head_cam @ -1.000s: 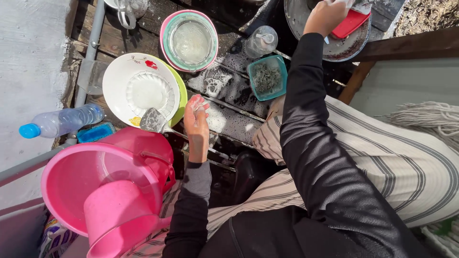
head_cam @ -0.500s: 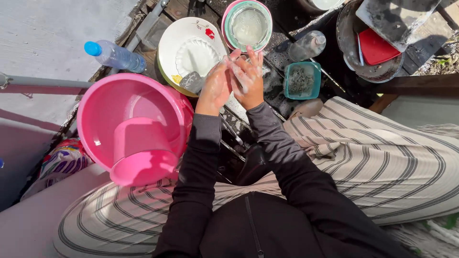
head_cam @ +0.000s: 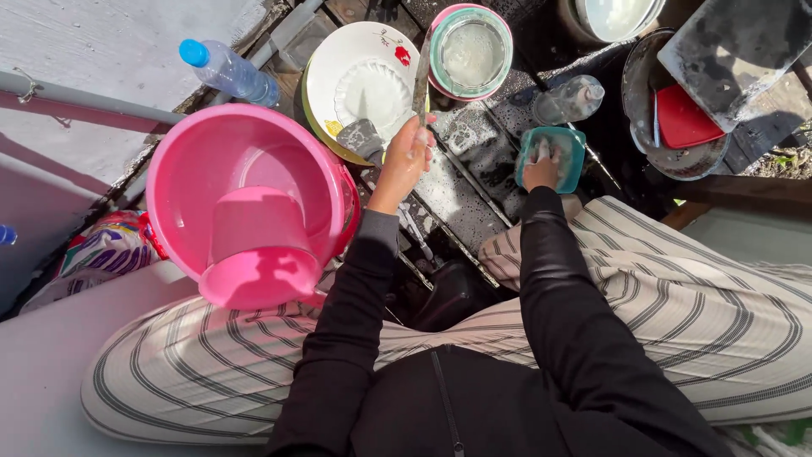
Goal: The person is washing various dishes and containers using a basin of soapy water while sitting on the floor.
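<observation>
The left hand (head_cam: 404,161) is closing its fingers (head_cam: 420,140) around the handle end of a knife (head_cam: 420,80); the blade is running up and away from the fingertips, crossing the edge of a white plate (head_cam: 372,51) and pointing toward a stack of bowls (head_cam: 470,52) with pink and teal rims. Just to the left of these fingers, a small metal spatula (head_cam: 359,137) is lying on the lower part of the white plate, close to the thumb side; whether it is touching the hand cannot be told.

The right hand (head_cam: 541,169) is reaching into a small teal tub (head_cam: 565,140). Its fingers (head_cam: 542,153) are pressing down inside, soapy and curled; whether they are gripping anything there cannot be told. Just beyond these fingertips a clear plastic bottle (head_cam: 568,100) is lying on its side.

Between the two hands, wet dark planks (head_cam: 461,182) are carrying patches of suds.

Below and left of the left fingers, a large pink basin (head_cam: 211,161) is sitting with a pink jug (head_cam: 254,258) resting inside it. Further left of it, a water bottle (head_cam: 227,72) with a blue cap is lying down. Well to the right of the right fingers, a grey pan (head_cam: 643,127) is holding a red lid (head_cam: 681,118).
</observation>
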